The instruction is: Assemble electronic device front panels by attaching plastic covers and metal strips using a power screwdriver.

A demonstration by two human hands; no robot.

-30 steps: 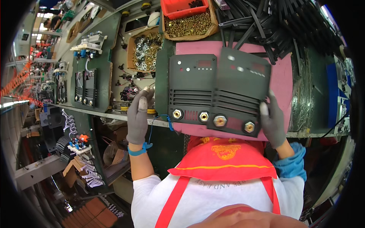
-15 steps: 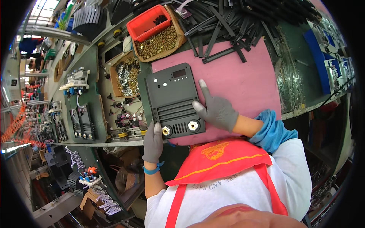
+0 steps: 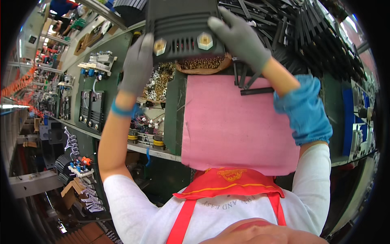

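Note:
Both of my grey-gloved hands hold a black front panel [image 3: 183,20] up off the bench at the top of the view. Its far end runs out of the picture. Along its near edge sit two brass-and-white hexagonal sockets, with vent slots between them. My left hand [image 3: 137,67] grips the panel's left edge, fingers along its side. On the right edge is my right hand [image 3: 243,40], its thumb lying over the face. Below, a pink mat [image 3: 239,122] covers the bench. The panel partly hides a box of brass fasteners [image 3: 203,65].
Black strips [image 3: 280,28] lie heaped at the far right, one strip [image 3: 256,91] reaching onto the mat. Nuts and washers [image 3: 156,83] fill a container left of the mat. Small wired parts [image 3: 148,122] lie nearer. Other black panels [image 3: 92,107] rest farther left.
The panel has been lifted off the pink mat and carried away from me, toward the far side. Both hands moved with it, and the right hand now grips its edge.

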